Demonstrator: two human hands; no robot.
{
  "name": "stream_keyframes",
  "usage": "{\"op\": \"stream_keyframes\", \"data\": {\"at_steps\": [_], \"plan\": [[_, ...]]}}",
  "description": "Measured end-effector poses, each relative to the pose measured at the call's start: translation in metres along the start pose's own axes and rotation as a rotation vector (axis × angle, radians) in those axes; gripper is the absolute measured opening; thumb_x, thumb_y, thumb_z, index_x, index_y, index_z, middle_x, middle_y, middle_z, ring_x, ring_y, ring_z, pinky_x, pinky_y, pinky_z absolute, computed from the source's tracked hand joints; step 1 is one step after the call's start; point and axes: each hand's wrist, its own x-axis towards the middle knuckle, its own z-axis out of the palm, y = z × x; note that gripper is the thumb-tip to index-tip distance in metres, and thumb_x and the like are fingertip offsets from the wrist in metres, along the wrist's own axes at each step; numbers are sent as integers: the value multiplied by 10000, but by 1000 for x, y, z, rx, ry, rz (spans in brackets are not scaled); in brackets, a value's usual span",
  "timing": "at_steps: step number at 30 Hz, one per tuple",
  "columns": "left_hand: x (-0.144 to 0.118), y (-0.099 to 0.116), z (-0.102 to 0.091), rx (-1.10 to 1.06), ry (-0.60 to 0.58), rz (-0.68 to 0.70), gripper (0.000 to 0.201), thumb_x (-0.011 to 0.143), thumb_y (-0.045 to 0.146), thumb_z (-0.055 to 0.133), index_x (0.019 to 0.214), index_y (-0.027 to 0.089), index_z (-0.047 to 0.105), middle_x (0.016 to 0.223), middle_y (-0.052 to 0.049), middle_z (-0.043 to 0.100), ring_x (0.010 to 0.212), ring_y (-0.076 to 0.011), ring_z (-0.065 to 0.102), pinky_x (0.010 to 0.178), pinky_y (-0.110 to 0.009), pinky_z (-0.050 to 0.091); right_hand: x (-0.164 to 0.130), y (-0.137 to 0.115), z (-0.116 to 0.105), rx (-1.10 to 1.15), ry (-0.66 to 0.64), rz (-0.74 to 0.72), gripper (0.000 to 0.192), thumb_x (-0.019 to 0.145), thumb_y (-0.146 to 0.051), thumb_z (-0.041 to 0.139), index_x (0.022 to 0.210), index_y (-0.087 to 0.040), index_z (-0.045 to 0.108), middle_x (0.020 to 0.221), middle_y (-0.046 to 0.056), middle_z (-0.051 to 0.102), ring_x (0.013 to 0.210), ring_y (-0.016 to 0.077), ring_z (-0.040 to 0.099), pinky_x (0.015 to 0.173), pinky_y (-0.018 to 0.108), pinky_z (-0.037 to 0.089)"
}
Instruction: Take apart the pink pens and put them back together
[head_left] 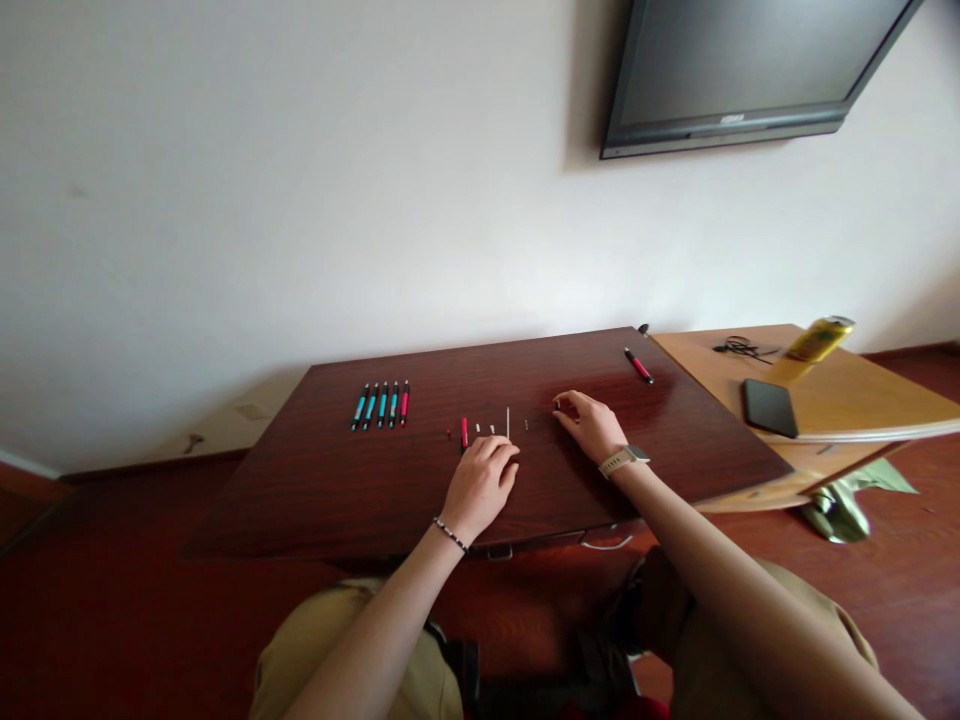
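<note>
The dark red-brown wooden table fills the middle of the view, and a lighter yellow wooden side table stands touching its right edge. High on the white wall hangs a black flat screen. On the side table lie a black phone, a yellow-green can that looks tilted, and a thin black cable.

Both hands rest on the table, well apart from each other. The left hand, with a beaded bracelet on the wrist, lies loosely curled just before a short row of small pen parts: a red piece, some pale bits and a thin white rod, set side by side, probably so that each is easy to pick. I cannot tell whether this hand holds anything. The right hand, with a pale watch, pinches a tiny part at the fingertips, too small to identify.

To the left, six whole pens, five teal and one red, lie parallel in a tidy group. One red-and-black pen lies alone near the far right corner. Much bare surface is open left of the group and near the front edge
</note>
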Motion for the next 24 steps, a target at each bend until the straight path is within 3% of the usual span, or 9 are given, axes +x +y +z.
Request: {"op": "stream_keyframes", "data": {"at_steps": [12, 19, 21, 24], "plan": [[-3, 1, -3, 42, -28, -8, 242, 985, 167, 582, 1208, 233, 647, 1217, -94, 653, 1137, -267, 617, 1043, -475, 528, -2, 9, 7, 41, -37, 67, 300, 856, -262, 691, 1154, -241, 668, 941, 39, 739, 833, 216, 695, 810, 366, 563], [-7, 2, -4, 48, -24, -28, 278, 986, 194, 597, 1257, 242, 642, 1249, -94, 661, 1163, -271, 626, 1061, -475, 528, -3, 11, 3, 142, -71, 149, 645, 780, -290, 789, 1377, -208, 557, 1096, 84, 730, 801, 204, 718, 827, 390, 606], [-9, 0, -4, 45, -24, -27, 297, 997, 211, 589, 1289, 241, 638, 1294, -101, 661, 1195, -269, 633, 1074, -476, 527, -6, 6, -2, 84, -43, 175, 658, 789, -307, 775, 1396, -194, 548, 1155, 113, 718, 808, 217, 714, 822, 405, 604], [-10, -3, -2, 46, -49, -3, 347, 1015, 249, 579, 1359, 227, 616, 1410, -117, 636, 1290, -272, 616, 1114, -483, 513, -12, -11, -15, -36, 99, 197, 651, 861, -325, 686, 1467, -181, 494, 1140, 120, 721, 800, 244, 694, 785, 424, 583]]}}
